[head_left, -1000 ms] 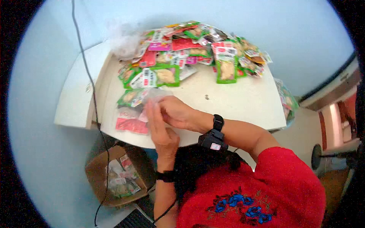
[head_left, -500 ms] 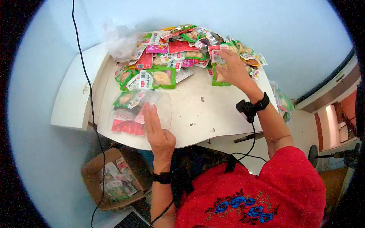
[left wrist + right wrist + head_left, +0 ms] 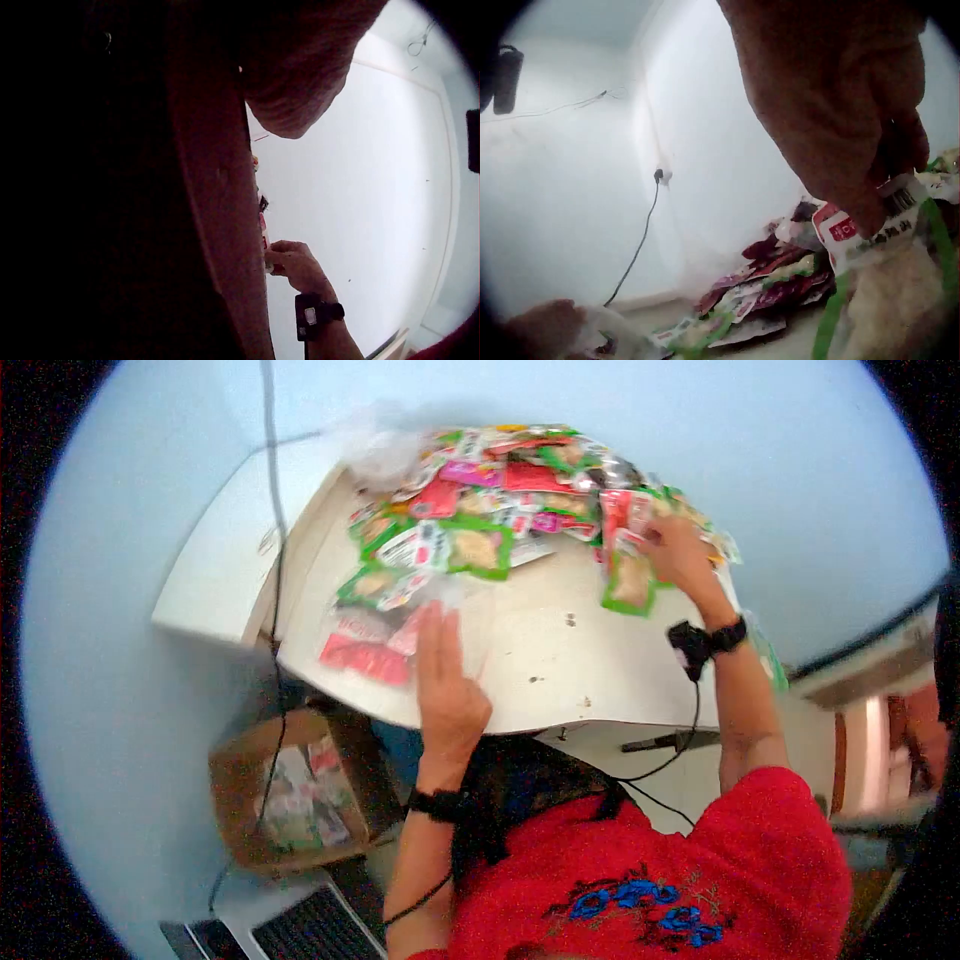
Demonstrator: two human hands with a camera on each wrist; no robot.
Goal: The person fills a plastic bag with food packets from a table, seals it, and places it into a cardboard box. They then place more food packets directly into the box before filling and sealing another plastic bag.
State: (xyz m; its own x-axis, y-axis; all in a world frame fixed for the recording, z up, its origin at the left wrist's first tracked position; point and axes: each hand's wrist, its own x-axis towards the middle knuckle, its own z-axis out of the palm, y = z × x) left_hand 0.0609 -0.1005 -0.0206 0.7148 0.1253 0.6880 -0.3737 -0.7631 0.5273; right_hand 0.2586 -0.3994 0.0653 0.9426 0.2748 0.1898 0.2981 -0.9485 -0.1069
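In the head view my left hand (image 3: 452,695) lies with straight fingers on a clear plastic bag (image 3: 458,598). Inside the bag show a red packet (image 3: 365,658) and a green-edged one (image 3: 372,586). My right hand (image 3: 688,565) is at the right of the packet pile, at the upper part of a green-edged packet (image 3: 630,584) with pale food. The right wrist view shows the right hand (image 3: 840,97) pinching that packet (image 3: 892,289) by its printed top. In the left wrist view the left hand (image 3: 307,64) is dark, its fingers hidden.
A heap of packets (image 3: 530,478) covers the back of the white table (image 3: 520,650), with a crumpled clear bag (image 3: 385,458) at its left. Below the table stands a cardboard box (image 3: 240,790) holding packets. A black cable (image 3: 275,510) hangs at the left.
My right hand has moved away from the left hand and the clear bag to the packet at the right, which it now pinches. The left hand remains on the bag. The head view has shifted.
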